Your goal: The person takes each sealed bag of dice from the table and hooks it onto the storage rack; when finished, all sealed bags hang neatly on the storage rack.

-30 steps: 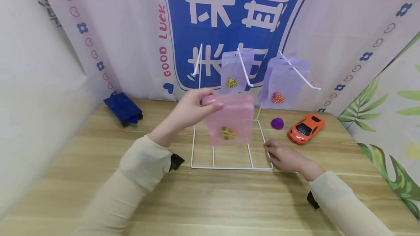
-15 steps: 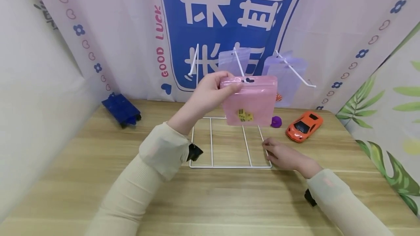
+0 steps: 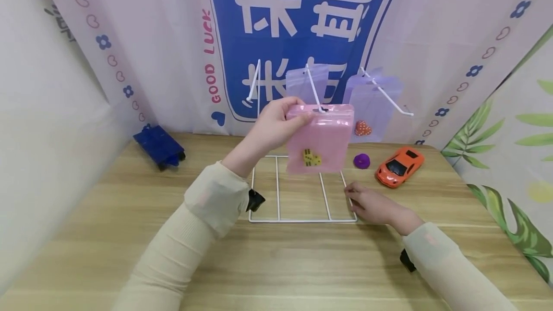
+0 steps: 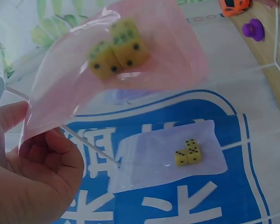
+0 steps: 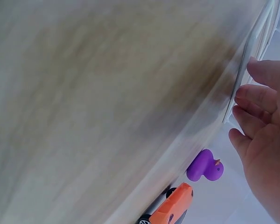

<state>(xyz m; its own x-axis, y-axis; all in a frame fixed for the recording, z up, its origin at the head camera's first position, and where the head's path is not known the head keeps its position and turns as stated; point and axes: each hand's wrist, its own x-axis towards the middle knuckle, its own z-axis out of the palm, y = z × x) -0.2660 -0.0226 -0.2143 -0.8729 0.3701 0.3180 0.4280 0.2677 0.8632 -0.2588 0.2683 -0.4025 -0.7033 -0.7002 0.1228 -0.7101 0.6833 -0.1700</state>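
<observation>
My left hand (image 3: 280, 120) pinches a pink zip bag (image 3: 320, 138) by its upper left edge. Two yellow dice (image 3: 310, 158) show through the bag's front. The bag's hang hole lies at the tip of the middle hook (image 3: 314, 88) of a white wire rack (image 3: 302, 221); whether the tip passes through is unclear. Behind it, a purple bag (image 4: 170, 155) with yellow dice hangs on that same hook. Purple bags (image 3: 374, 104), one with a red spotted heart-shaped piece (image 3: 363, 128), hang on the right hook. My right hand (image 3: 372, 204) rests its fingertips against the base's right bar.
To the rack's right sit a purple rubber duck (image 5: 204, 166) and an orange toy car (image 3: 399, 167). A dark blue toy vehicle (image 3: 159, 146) stands back left. The left hook (image 3: 254, 80) holds no bag. A printed curtain (image 3: 173, 52) backs the wooden table (image 3: 108, 234).
My left hand has carried the pink bag up and right from the rack's left to the middle hook, then slightly back left and down. My right hand stays at the rack's base.
</observation>
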